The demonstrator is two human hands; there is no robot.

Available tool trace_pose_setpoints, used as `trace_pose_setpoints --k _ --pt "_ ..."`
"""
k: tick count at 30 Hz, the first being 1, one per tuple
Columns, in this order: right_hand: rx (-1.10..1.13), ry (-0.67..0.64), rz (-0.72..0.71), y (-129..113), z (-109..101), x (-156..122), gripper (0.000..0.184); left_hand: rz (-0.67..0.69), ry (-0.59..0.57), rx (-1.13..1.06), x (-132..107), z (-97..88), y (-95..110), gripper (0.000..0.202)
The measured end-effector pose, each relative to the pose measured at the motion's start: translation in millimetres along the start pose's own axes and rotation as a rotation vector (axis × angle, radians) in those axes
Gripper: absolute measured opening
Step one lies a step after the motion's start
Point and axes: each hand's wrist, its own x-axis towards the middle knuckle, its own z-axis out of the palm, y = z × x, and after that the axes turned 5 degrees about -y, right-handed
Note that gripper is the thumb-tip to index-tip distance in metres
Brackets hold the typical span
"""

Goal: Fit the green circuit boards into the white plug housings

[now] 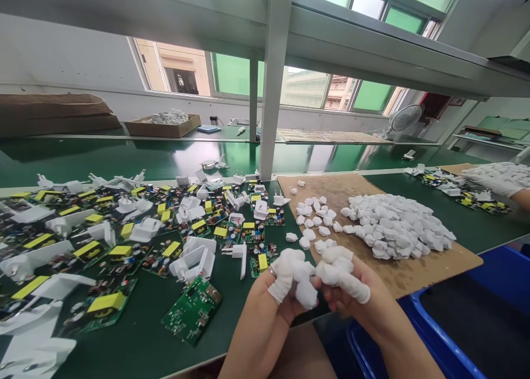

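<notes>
My left hand point(285, 282), with white covers on its fingers, is curled around a small white lump point(306, 295) that looks like the pieces on the cardboard. Close beside it, fingertips almost meeting, my right hand point(345, 279) is also closed, its fingers in white covers too; what it grips is hidden. Just beyond both hands, loose white lumps point(323, 231) lie scattered on a brown cardboard sheet point(418, 271). A large pile of the same white lumps point(397, 224) rests farther right on that sheet.
Many circuit boards with yellow parts point(106, 303) and white plug housings point(194, 257) cover the green bench on the left. One green board point(194, 310) lies near the front edge. Blue bins point(430, 324) stand below right. A post point(271, 80) rises ahead. Another person's gloved hand point(499, 187) is far right.
</notes>
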Motion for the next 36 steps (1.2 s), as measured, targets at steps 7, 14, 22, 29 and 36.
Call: trace_pose_setpoints --k 7,14,22,29,36 --pt "-0.032 0.058 -0.037 -6.5 -21.5 -8.2 0.029 -0.028 0.035 0.007 6.6 3.2 -3.2 0.021" --pt "-0.184 0.084 0.047 -23.8 -29.6 -17.6 0.053 -0.018 -0.067 0.279 13.6 8.7 0.1 0.026" --pt "0.127 -0.020 0.014 -21.1 -51.9 -15.5 0.028 -0.030 0.059 0.389 28.9 15.7 -5.9 0.036" --pt "-0.093 0.044 -0.035 -18.9 -64.5 -11.8 0.034 0.008 0.056 0.520 39.7 24.0 -10.6 0.028" --pt "-0.180 0.085 -0.125 -20.4 -71.6 -7.4 0.041 -0.009 -0.069 0.610 55.0 48.7 -13.5 0.027"
